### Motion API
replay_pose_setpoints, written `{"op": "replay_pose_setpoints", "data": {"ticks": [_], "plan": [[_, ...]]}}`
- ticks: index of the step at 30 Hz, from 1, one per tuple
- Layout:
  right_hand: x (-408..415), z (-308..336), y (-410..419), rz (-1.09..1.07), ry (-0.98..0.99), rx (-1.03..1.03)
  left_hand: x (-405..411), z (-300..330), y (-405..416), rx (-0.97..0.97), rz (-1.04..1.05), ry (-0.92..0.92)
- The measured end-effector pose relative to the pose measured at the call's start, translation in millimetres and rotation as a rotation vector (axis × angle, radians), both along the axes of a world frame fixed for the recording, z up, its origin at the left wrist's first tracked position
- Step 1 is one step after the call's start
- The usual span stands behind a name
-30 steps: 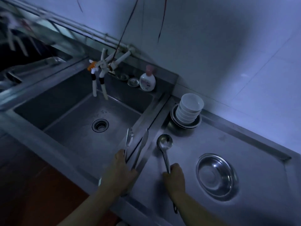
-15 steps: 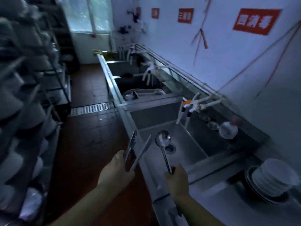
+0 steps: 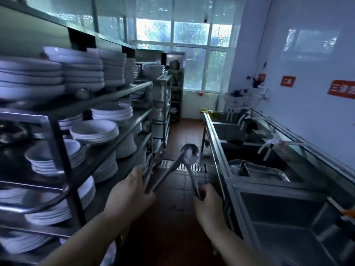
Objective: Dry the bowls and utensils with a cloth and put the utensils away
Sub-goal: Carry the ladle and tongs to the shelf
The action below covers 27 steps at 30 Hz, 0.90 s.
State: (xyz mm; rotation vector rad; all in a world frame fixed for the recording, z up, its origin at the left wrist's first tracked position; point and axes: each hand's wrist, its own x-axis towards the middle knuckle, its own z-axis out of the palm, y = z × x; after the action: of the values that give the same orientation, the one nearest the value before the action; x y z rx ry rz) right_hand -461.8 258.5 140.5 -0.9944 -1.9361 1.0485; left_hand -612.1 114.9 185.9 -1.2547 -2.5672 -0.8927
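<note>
Both forearms reach forward from the bottom of the view, held out over the dark red tiled floor [image 3: 172,206] of a narrow aisle. The left hand [image 3: 130,194] is curled around the base of a pair of metal tongs [image 3: 161,175], thumb on top, with the two arms of the tongs spread apart and pointing up and away. The right hand [image 3: 208,204] is fisted around the handle of a metal ladle [image 3: 189,156], back of the hand up; the ladle stands tilted, its bowl raised above both hands, and one arm of the tongs crosses in front of it so that the two utensils overlap near the bowl. Just beside the right hand runs the rim of a stainless steel sink unit [image 3: 269,191], with metal trays [image 3: 259,169] lying in the next basin along and white taps [image 3: 266,148] above it. To the left, close by, a metal shelf rack [image 3: 63,154] carries stacks of white plates and bowls [image 3: 92,131] on several levels. Past the utensils a floor drain grate [image 3: 190,167] crosses the tiles. On the blue-white wall at right hang red signs [image 3: 341,90] with pale characters, too blurred to read. At the far end a large paned window [image 3: 192,45] shows green foliage outside.
</note>
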Motion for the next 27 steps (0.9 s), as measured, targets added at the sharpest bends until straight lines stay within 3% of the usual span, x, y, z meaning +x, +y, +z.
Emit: {"op": "replay_pose_setpoints", "data": {"ticks": [12,18,27], "plan": [[-255,108,-34,0.251,0.167,0.149,-203,149,-67,0.088,0.301,0.494],[-331,141,-35,0.356,0.126,0.220,-286,187,-68,0.075,0.418,0.402],[-431,160,9,0.470,0.147,0.102,-379,197,-45,0.035,0.496,0.305]]}}
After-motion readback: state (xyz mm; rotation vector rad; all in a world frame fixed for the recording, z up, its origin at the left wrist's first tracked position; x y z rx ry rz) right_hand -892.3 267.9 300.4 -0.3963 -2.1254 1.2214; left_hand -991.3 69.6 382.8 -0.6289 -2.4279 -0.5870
